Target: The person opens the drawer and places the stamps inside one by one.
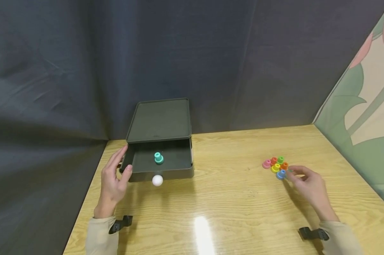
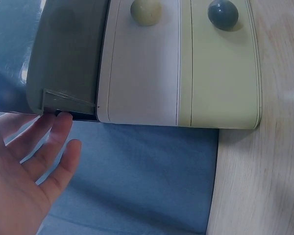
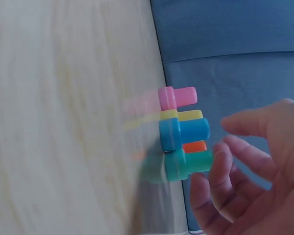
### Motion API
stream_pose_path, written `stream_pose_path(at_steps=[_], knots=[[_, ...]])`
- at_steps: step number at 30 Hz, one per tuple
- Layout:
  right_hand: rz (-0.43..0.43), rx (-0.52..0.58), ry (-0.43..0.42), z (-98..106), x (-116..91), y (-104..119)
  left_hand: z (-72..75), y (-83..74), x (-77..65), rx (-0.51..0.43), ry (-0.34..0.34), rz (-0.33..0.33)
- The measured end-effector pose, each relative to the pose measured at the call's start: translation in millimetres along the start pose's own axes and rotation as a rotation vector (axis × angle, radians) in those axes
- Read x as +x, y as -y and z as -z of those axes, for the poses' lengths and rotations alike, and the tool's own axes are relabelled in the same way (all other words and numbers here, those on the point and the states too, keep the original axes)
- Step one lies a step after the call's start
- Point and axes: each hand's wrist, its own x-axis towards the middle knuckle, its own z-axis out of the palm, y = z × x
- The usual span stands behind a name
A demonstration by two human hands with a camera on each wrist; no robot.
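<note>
My left hand [image 1: 112,180] lies along the left side of a pulled-out dark drawer [image 1: 176,173], its fingers extended at the side wall and its thumb near the front corner. In the left wrist view the fingertips touch the drawer's side edge. One teal stepped peg [image 1: 159,158] stands inside the drawer. At the right, my right hand [image 1: 313,187] hovers beside a cluster of similar pegs, fingers slightly bent and apart. Nearest its fingertips are a blue peg [image 3: 193,131] and a green peg [image 3: 198,161]. In the right wrist view, nothing sits between thumb and fingers.
The small drawer cabinet [image 1: 163,120] has a white knob [image 1: 157,180] on its open drawer, with a white drawer [image 2: 142,73] and a pale green drawer [image 2: 225,78] below. Pink [image 1: 266,164], yellow [image 1: 276,168] and other pegs stand close together on the wooden table [image 1: 230,198]. Dark curtain [image 1: 217,71] hangs behind.
</note>
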Motion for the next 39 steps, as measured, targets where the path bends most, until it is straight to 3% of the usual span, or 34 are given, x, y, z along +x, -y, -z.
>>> stream_pose_path(at_steps=[10, 20, 30, 39], knots=[[0.001, -0.058, 0.066, -7.5, 3.3, -4.3, 0.5, -0.7, -1.0, 0.000, 0.002, 0.003], [-0.016, -0.031, 0.118, -9.1, 6.1, -7.1, -0.2, 0.2, 0.2, -0.005, -0.008, -0.009], [0.012, -0.049, 0.117, -11.1, 6.2, -7.4, -1.3, 1.8, 0.9, -0.013, -0.009, -0.015], [0.013, -0.048, 0.065, -11.5, 4.5, -2.4, -2.2, 2.1, 0.1, -0.015, -0.007, 0.003]])
